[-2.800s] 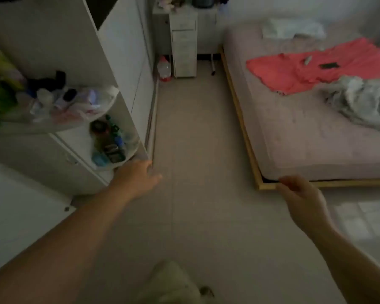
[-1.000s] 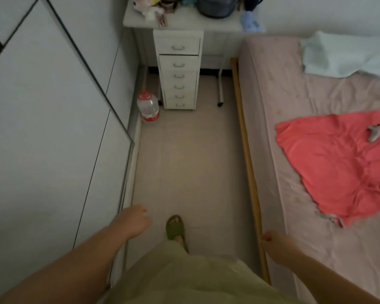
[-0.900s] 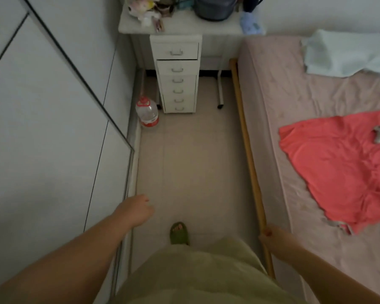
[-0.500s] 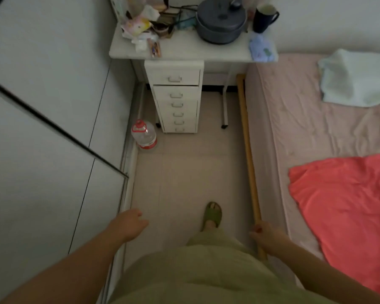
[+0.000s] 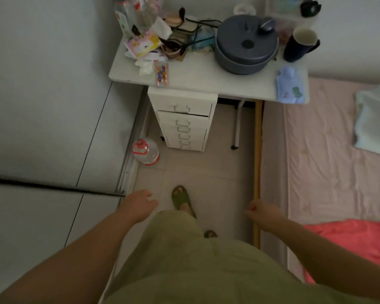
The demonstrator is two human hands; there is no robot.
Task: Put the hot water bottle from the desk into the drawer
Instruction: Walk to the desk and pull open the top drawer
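A pale blue hot water bottle (image 5: 290, 86) with small green and blue prints lies flat at the right front corner of the white desk (image 5: 206, 80). Under the desk stands a white drawer unit (image 5: 183, 121) with several drawers; its top drawer (image 5: 182, 106) sits slightly pulled out. My left hand (image 5: 137, 205) hangs low over the floor, holding nothing, fingers loosely apart. My right hand (image 5: 262, 213) is loosely curled by the bed frame, with nothing in it. Both hands are well short of the desk.
On the desk are a grey lidded pot (image 5: 246, 44), a dark mug (image 5: 301, 44) and a pile of packets and cables (image 5: 158, 40). A water jug (image 5: 146, 151) stands on the floor at the left. White wardrobe doors (image 5: 53, 106) line the left, a pink bed (image 5: 327, 161) the right.
I have walked forward down the aisle between wardrobe and bed. The desk and drawer unit are nearer and larger in view. Both hands stay low with nothing in them.
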